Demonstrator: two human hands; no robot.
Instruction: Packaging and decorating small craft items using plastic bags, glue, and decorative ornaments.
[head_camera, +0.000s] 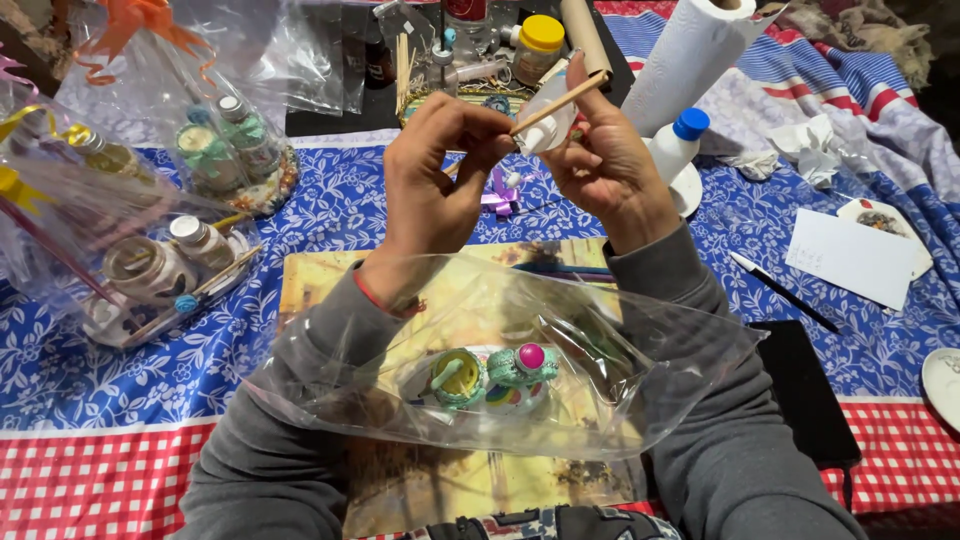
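My left hand (435, 175) and my right hand (605, 160) are raised together over the table. Between them they pinch a thin wooden stick (560, 102) and a small white piece (548, 132); which hand grips which I cannot tell for sure. A clear plastic bag (500, 350) drapes over both my grey-sleeved forearms. Inside it sit two small jars with teal covers (490, 372), one with a pink cap. Under the bag lies a yellowish board (330, 280).
Clear-wrapped sets of small jars stand at the left (165, 265) and back left (225, 150). A paper towel roll (690, 55), a white bottle with blue cap (675, 140), white card (850, 258), pen (780, 290), black phone (805, 390) and a plate edge (945, 385) lie right.
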